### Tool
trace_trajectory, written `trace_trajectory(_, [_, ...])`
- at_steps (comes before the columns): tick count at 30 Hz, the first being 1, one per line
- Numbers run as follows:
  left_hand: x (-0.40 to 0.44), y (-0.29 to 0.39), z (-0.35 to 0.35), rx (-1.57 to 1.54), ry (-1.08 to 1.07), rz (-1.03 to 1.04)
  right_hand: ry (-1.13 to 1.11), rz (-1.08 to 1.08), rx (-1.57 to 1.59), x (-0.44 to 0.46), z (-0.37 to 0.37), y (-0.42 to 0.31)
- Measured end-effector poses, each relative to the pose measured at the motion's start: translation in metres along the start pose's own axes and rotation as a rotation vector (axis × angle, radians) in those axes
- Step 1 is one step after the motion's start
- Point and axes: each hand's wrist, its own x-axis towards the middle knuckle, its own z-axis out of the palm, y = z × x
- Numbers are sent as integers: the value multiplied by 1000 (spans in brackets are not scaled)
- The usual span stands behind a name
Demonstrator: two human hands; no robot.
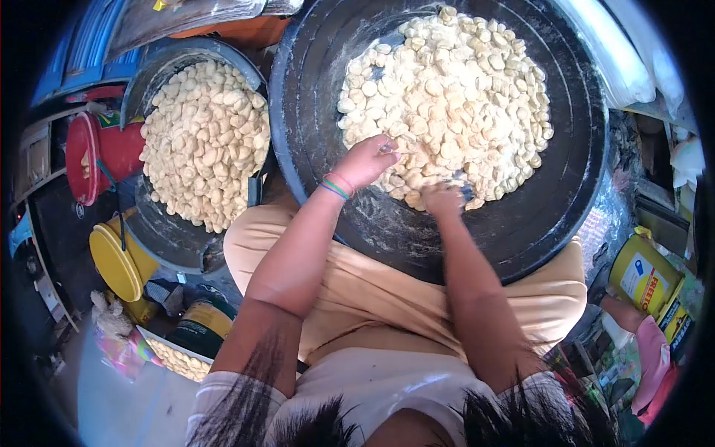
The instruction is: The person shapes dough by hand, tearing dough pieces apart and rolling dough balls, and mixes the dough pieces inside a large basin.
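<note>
A wide black basin (298, 141) rests on my lap, holding a heap of small pale rounded pieces (477, 97) dusted with whitish powder. My left hand (369, 160) is at the heap's near left edge, thumb and fingers drawn together; anything pinched between them is too small to make out. Nearer the basin's front wall, my right hand (445, 200) touches the front edge of the heap. Its fingers point down among the pieces, partly hidden and smeared. A dark patch shows just beside it; whether that is bare basin floor or an object, I cannot tell.
Left of me stands a second dark tub (171, 231) full of similar pieces (205, 134). Around it are a red bucket (82, 160), a yellow-lidded bucket (115, 261) and a dark labelled container (201, 324). At right are a yellow-green tin (644, 276) and another person's pink-clothed limb (652, 361).
</note>
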Motion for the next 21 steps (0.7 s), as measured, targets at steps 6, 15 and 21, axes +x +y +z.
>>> trace_trajectory(6, [5,-24,-3,65,22,-81,11,-257,397,9,30,-56])
trace_trajectory(15, [-3,9,-8,-683,-160,-107,-514,-715,1614,-57,-110,-72])
trace_trajectory(21, [-1,4,-23,-893,-102,-79,-51,-503,1457,-40,-144,-72])
